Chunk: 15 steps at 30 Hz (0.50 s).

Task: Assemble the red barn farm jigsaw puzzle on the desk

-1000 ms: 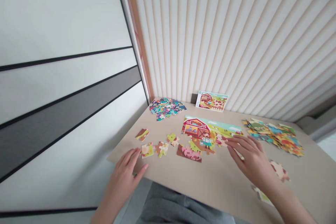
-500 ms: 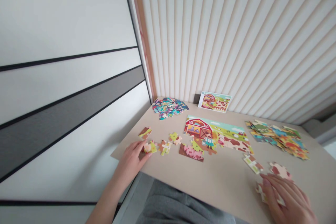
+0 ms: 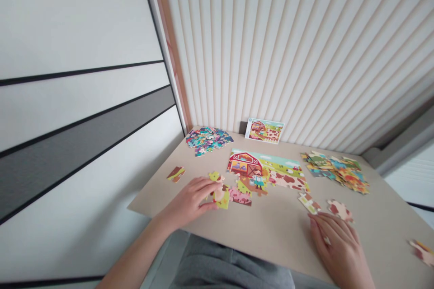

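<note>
My left hand (image 3: pixel 193 201) has its thumb and fingers around a green and cream puzzle piece (image 3: pixel 222 199), just left of the pink pig section (image 3: pixel 241 196). Another yellow-green piece (image 3: pixel 214 175) peeks out above the fingertips. The partly joined farm puzzle (image 3: pixel 285 171) shows a red barn, a farmer and a spotted cow. Lower right, my right hand (image 3: pixel 339 244) is closed over a puzzle piece (image 3: pixel 327 240), mostly hidden under the fingers. Beyond its fingertips lie a white fence piece (image 3: pixel 309 203) and a brown-spotted piece (image 3: pixel 340 210).
A picture card (image 3: pixel 265 131) leans at the back. Purple-blue pieces (image 3: pixel 208 139) are heaped back left, and orange-green pieces (image 3: pixel 339 171) back right. A brown-green piece (image 3: pixel 176 174) lies on the left; another piece (image 3: pixel 421 250) is at the far right edge.
My left hand has moved right with a puzzle piece, towards the pig section. My right hand stays over its piece. The view has shifted right, showing another piece at the far right.
</note>
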Motion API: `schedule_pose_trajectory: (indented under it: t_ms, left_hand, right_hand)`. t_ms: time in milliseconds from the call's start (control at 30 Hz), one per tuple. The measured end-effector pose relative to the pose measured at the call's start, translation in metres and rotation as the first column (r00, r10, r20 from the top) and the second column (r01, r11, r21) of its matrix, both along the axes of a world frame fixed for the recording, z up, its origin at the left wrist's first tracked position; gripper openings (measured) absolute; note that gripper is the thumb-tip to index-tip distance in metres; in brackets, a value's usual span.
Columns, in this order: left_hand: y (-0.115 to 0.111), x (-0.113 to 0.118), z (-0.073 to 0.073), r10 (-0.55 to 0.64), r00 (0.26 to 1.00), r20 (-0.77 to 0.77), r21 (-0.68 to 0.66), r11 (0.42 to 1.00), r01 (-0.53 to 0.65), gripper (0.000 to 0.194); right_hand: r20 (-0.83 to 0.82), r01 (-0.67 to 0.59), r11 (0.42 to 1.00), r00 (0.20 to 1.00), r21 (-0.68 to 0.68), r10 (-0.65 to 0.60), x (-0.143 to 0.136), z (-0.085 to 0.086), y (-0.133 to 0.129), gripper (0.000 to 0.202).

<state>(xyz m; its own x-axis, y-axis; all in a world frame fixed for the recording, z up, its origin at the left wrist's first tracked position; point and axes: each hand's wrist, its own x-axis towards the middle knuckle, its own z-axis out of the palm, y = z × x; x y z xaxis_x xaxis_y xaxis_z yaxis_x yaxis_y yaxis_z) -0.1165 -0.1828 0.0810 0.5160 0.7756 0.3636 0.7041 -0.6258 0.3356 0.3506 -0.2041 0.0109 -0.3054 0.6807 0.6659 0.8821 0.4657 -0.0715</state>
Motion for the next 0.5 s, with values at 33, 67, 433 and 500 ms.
schedule_pose_trajectory:
  t_ms: [33, 67, 433, 500]
  left_hand:
    - [0.011, 0.007, 0.004, -0.033, 0.999, -0.016, 0.002, 0.999, 0.033, 0.056]
    - [0.021, 0.013, 0.006, -0.054, 0.998, -0.031, 0.008, 0.998, 0.055, 0.055]
    - [0.043, 0.047, -0.009, 0.136, 0.981, -0.139, -0.011, 0.990, -0.139, 0.056]
    - [0.043, 0.053, -0.012, 0.168, 0.975, -0.149, -0.005, 0.985, -0.171, 0.054]
  right_hand:
    - [0.001, 0.002, 1.000, 1.000, -0.005, -0.002, 0.000, 0.000, 0.000, 0.021]
    - [0.002, 0.003, 1.000, 1.000, -0.010, -0.003, -0.001, 0.000, 0.000, 0.021]
    - [-0.002, 0.034, 0.998, 0.999, -0.061, -0.034, -0.007, 0.006, -0.002, 0.025]
    - [-0.004, 0.036, 0.997, 0.999, -0.062, -0.037, -0.007, 0.007, -0.003, 0.025]
